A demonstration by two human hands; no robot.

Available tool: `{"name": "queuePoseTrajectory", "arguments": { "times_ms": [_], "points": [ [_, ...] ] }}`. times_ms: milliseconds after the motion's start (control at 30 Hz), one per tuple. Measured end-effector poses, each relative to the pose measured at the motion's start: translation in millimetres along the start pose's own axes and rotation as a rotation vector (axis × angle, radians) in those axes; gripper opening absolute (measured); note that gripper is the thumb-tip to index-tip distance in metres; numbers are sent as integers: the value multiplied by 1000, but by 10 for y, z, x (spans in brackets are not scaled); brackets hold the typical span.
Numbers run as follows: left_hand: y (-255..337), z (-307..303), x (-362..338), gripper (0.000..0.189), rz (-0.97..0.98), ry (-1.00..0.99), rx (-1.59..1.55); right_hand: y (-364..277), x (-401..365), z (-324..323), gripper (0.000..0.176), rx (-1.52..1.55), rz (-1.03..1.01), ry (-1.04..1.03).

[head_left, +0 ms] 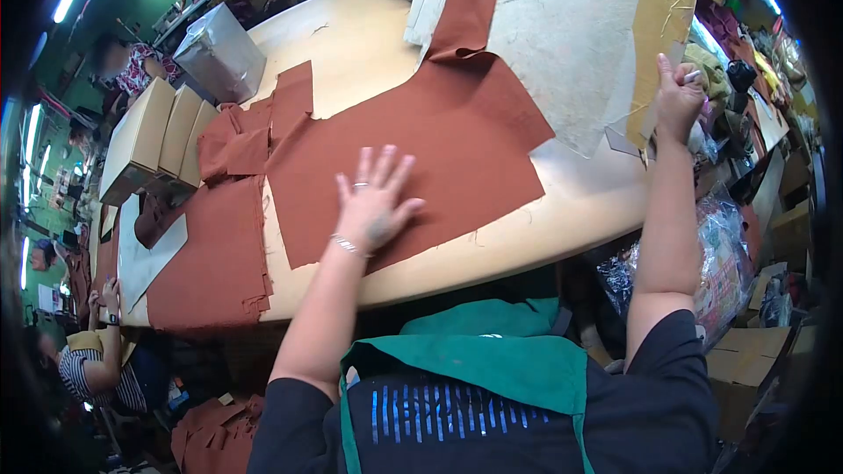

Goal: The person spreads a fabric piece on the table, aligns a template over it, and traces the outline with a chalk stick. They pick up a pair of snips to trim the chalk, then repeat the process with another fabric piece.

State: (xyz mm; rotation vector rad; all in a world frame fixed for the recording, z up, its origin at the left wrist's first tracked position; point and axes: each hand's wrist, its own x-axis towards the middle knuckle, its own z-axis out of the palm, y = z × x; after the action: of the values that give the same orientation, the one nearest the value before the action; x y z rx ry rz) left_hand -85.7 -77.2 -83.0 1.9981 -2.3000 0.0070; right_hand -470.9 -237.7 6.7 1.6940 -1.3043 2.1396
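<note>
My left hand (373, 211) lies flat with its fingers spread on a large rust-brown cloth piece (421, 158) on the pale table (492, 246). A ring and a bracelet show on it. My right hand (680, 98) is raised at the table's right side, its fingers curled and the thumb pointing up, beside a yellow-brown strip (657, 26) edging a grey-white sheet (562, 35). Something small and whitish shows at its fingers, too small to name. A narrow end of the brown cloth lies folded over the sheet.
Stacked brown cloth (206, 250) lies at the left, with cardboard boxes (145, 140) and a silvery box (219, 53) behind it. A co-worker in a striped top (101, 373) is at the lower left. Plastic-wrapped bundles (724, 254) crowd the right side.
</note>
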Motion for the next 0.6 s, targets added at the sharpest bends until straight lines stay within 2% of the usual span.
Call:
{"name": "queuePoseTrajectory", "arguments": {
  "times_ms": [67,133,233,367,500,600],
  "points": [
    [264,78,123,65,55,-167,-82,36,-81,32,38,20,17,31],
    [312,91,56,66,85,-137,-113,-9,-146,16,39,-9,-16,53],
    [285,-19,-321,66,243,-236,-112,11,-174,-46,38,-1,-31,86],
    [278,-141,-610,69,271,-382,-172,51,-166,-137,37,-9,-80,128],
    [459,-20,-403,68,195,-285,-36,-2,-162,-264,37,-94,-122,151],
    [638,-7,-164,69,152,-245,-61,11,-130,-486,39,-99,-152,178]
  ]
}}
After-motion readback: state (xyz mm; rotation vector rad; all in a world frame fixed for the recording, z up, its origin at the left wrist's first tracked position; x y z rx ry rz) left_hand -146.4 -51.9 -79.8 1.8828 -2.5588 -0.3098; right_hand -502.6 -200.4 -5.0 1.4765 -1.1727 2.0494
